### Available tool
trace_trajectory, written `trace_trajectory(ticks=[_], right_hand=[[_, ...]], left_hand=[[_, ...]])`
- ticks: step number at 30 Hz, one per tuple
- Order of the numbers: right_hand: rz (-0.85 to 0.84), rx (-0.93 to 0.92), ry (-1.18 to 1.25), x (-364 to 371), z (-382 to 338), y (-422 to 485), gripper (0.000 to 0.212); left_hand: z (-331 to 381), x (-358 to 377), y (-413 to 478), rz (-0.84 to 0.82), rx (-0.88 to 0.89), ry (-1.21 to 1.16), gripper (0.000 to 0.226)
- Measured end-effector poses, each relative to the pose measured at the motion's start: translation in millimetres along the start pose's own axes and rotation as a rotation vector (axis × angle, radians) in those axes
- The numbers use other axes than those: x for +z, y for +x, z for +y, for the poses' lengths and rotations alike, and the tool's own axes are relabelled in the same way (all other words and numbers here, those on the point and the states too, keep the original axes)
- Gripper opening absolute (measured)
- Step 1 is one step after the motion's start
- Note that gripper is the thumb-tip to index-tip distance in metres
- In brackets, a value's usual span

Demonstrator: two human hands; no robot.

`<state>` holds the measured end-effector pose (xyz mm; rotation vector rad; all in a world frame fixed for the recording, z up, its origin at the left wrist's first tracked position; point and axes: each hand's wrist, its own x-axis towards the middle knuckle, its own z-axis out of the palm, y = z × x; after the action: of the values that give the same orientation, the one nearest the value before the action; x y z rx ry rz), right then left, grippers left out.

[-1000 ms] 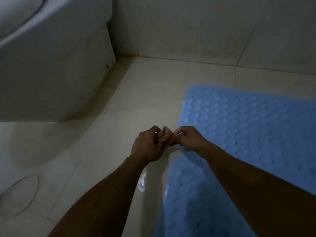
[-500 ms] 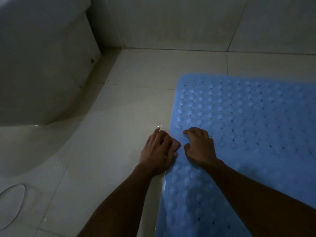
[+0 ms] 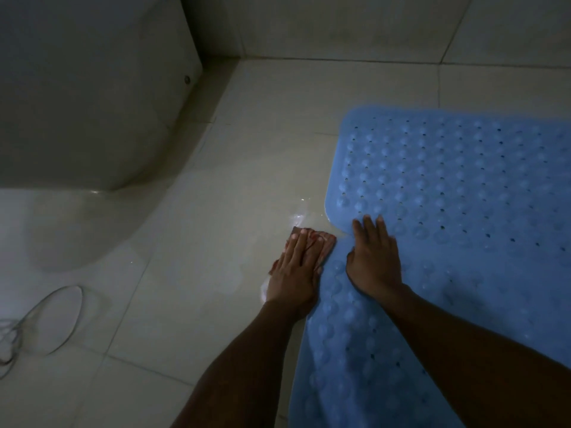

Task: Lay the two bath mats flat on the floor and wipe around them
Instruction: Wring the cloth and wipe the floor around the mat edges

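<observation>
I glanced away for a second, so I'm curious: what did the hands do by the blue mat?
The hands, bunched together on the cloth a second ago, parted. The left hand brought the cloth down and presses it flat on the floor beside the blue mat; the right hand let go and lies flat on the mat. The mat and white fixture stayed put.
</observation>
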<state>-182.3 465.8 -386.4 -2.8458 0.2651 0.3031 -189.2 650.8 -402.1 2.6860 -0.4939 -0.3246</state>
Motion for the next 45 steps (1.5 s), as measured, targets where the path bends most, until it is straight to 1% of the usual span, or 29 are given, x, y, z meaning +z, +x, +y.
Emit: trace_trajectory(ticks=[4,9,14,17,19,22,25,29,32,38,41,45], right_hand=[[0.001,0.0,0.002,4.0,-2.5,-9.9,0.07],[-0.043,0.028,-0.015,5.7,-10.7,-17.9,0.072],[-0.098,0.051,0.002,-0.5,-15.8,-16.8,0.071],[-0.116,0.04,-0.002,-2.6,-14.4,-16.2,0.072],[-0.12,0.025,-0.016,-3.0,-12.4,-16.6,0.073],[-0.141,0.025,-0.017,-3.8,-11.3,-17.0,0.074],[-0.15,0.016,-0.016,-5.1,-11.5,-17.2,0.073],[-0.177,0.022,-0.039,-7.5,-11.6,-17.3,0.072],[-0.184,0.027,-0.052,-7.7,-13.0,-20.3,0.071],[-0.182,0.084,-0.018,-5.1,-25.0,-26.2,0.069],[-0.195,0.075,-0.014,-1.5,-32.6,-33.0,0.071],[-0.22,0.063,-0.027,1.1,-38.0,-38.7,0.072]], left_hand=[[-0.9,-2.6,-19.5,-0.032,-0.054,0.014,0.058],[-5.0,-2.9,-38.8,-0.045,-0.106,0.002,0.058],[-7.2,-2.7,-36.6,-0.06,-0.11,0.0,0.061],[-9.3,-4.5,-34.0,-0.047,-0.058,0.078,0.068],[-7.6,-10.9,-33.3,-0.044,-0.044,0.135,0.068],[-1.6,-22.5,-32.9,-0.068,-0.071,0.2,0.069],[2.0,-26.4,-38.0,-0.07,-0.106,0.207,0.068],[2.3,-19.2,-71.5,-0.062,-0.175,0.199,0.065],[-1.5,-10.6,-104.1,-0.053,-0.177,0.229,0.067],[-3.1,-4.9,-146.7,-0.048,-0.143,0.272,0.066],[1.0,-1.7,-165.6,-0.03,-0.104,0.262,0.062],[8.7,-2.5,-186.1,-0.041,-0.072,0.26,0.067]])
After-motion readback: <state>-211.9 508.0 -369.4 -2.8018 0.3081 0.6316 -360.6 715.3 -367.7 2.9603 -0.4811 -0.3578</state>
